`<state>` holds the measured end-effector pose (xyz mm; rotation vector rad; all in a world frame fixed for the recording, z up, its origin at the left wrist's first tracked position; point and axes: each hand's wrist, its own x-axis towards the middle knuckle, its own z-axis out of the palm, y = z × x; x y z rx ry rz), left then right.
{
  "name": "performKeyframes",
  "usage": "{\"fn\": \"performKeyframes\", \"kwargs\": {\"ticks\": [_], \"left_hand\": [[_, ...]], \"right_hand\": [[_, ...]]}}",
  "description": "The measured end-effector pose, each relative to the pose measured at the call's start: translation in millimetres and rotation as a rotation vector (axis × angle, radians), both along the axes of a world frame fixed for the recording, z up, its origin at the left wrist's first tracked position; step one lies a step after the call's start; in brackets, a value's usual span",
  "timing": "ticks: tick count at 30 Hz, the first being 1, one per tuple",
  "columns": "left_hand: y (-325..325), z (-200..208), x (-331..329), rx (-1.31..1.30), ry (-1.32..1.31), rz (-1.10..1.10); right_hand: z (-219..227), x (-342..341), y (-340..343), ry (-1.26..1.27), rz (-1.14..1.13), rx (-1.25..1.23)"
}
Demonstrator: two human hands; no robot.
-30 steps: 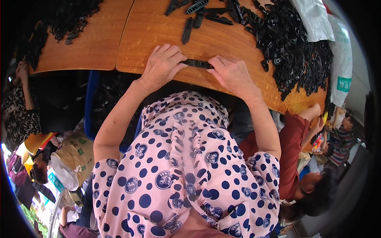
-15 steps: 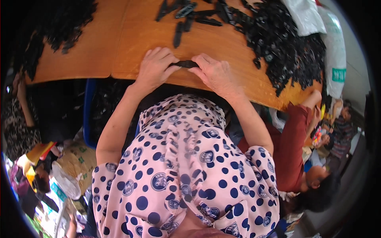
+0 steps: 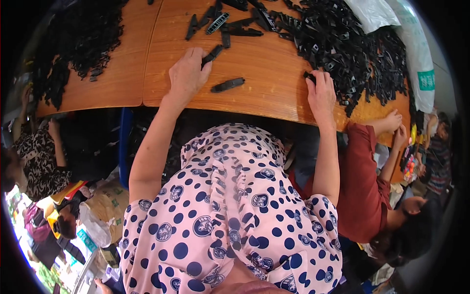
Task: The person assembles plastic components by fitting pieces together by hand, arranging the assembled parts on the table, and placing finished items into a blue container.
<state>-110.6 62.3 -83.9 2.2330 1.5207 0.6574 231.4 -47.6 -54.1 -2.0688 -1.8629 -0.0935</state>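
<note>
On the orange-brown wooden table (image 3: 264,63), black plastic parts lie everywhere. A large heap of black parts (image 3: 352,54) fills the right side, running up against a white woven sack (image 3: 416,44) at the table's far right edge. A second heap of black parts (image 3: 78,44) covers the left end. Between them, toward the far edge, a loose scatter of elongated black pieces (image 3: 230,22) lies spread out, one of them a lighter slotted strip (image 3: 218,23).

The left hand (image 3: 186,78) rests palm down on the table, fingers loosely curled, with its fingertips touching a short black bar (image 3: 212,54) that slants away from it; whether the bar is pinched or only touched cannot be told. Just to the right of this hand, apart from it, a single black clip piece (image 3: 227,85) lies flat on bare wood, between the two hands and nearer the left one.

The right hand (image 3: 320,90) reaches to the near edge of the large heap, fingers bent down over a small black part (image 3: 309,76) there; the fingers hide how firmly it is gripped.

At the right, a person in a dark red shirt (image 3: 362,186) sits at the table's edge with a hand (image 3: 391,120) on it. At the left, another person in a patterned dark top (image 3: 34,152) sits beside the table.
</note>
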Motion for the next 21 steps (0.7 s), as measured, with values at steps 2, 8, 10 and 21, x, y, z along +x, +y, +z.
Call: {"fn": "performKeyframes", "kwargs": {"ticks": [2,8,10,21], "left_hand": [[-12,5,-4,-0.054,-0.003,0.003],[-20,8,6,-0.092,-0.078,-0.101],[-16,10,16,-0.08,-0.105,-0.172],[-10,9,26,-0.06,-0.175,-0.355]], "right_hand": [[1,-13,-5,0.23,0.128,-0.052],[11,-56,17,0.335,0.215,-0.241],[12,-54,23,0.348,0.168,-0.32],[-21,-18,41,0.874,0.24,-0.37]]}}
